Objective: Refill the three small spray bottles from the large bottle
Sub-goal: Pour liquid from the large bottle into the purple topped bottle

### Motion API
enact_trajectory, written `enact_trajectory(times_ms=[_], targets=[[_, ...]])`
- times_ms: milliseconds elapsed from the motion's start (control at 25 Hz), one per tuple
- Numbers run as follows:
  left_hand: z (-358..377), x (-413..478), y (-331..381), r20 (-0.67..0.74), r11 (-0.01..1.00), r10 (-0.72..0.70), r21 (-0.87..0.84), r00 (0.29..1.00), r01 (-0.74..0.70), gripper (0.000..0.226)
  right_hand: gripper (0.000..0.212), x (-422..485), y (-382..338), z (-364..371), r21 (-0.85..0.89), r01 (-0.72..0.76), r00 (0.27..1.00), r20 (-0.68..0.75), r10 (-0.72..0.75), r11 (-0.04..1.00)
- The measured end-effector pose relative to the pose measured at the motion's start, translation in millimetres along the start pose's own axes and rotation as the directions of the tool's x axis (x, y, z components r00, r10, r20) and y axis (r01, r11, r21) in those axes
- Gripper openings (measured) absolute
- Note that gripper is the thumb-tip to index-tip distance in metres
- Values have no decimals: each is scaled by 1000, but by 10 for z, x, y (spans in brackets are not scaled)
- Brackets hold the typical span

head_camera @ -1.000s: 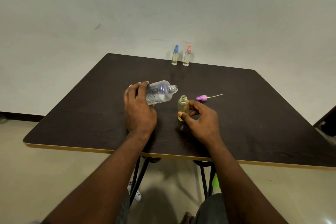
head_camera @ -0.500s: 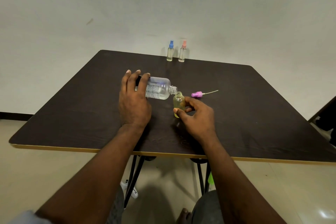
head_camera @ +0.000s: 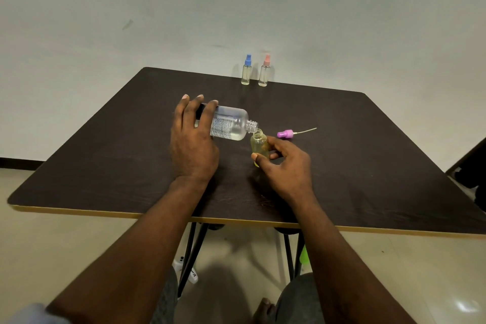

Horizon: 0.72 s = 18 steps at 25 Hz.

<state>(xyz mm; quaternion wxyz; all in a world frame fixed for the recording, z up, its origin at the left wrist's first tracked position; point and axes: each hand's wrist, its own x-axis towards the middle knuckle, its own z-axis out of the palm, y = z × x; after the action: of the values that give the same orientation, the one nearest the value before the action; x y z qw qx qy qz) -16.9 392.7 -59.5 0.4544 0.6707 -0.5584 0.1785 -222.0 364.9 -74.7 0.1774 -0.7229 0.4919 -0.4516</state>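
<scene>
Large bottle (head_camera: 228, 125) tipped lower, mouth over yellowish open small bottle (head_camera: 259, 146)

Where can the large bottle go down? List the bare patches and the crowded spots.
Bare table: the left part, from the left hand to the left edge; the right part, beyond the purple spray head. Crowded: the middle, where the large bottle tips over the small open bottle in the right hand, and the far edge by the blue-capped bottle and pink-capped bottle.
</scene>
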Motion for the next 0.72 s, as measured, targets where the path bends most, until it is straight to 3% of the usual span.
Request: enact_trajectory(times_ms=[720], targets=[[66, 78, -37, -91, 995, 98, 28, 991, -96, 61, 55, 3, 19, -9, 11, 2, 1000, -11, -2, 1000]])
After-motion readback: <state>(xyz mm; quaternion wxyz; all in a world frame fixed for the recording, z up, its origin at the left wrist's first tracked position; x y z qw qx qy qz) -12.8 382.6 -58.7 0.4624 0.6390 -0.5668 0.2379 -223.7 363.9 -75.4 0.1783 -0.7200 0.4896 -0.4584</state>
